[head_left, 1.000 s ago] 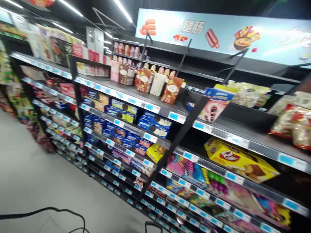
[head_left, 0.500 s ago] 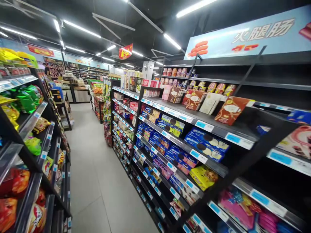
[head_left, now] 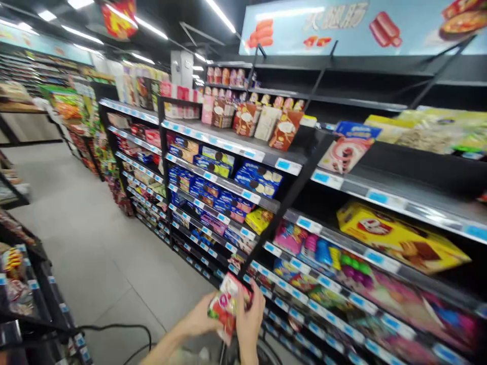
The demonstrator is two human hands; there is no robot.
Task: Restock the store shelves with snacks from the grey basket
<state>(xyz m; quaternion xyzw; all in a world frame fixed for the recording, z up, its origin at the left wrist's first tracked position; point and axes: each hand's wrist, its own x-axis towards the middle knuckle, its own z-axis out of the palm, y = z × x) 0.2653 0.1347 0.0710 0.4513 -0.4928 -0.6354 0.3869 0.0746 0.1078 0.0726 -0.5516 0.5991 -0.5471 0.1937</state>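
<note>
A small red and white snack packet (head_left: 225, 310) with green patches is held low in front of me. My left hand (head_left: 201, 318) grips it from the left, the fingers partly behind it. From the right, my right hand (head_left: 250, 313) closes on the same packet, with thumb and fingers along its side. Its print is too blurred to read. Just beyond my hands, a shelf rack carries blue cookie boxes (head_left: 257, 178) and a yellow box (head_left: 259, 220).
At the right, a large yellow wafer box (head_left: 399, 237) lies on a shelf, with toy-like colourful packs (head_left: 357, 271) below. The grey aisle floor (head_left: 102, 253) runs away on the left. A black cable (head_left: 117, 327) loops at lower left, and part of another rack (head_left: 41, 284) stands there.
The view has swung to the right, bringing more of the right-hand shelves into sight. Both my hands have come into view at the bottom, holding the snack packet.
</note>
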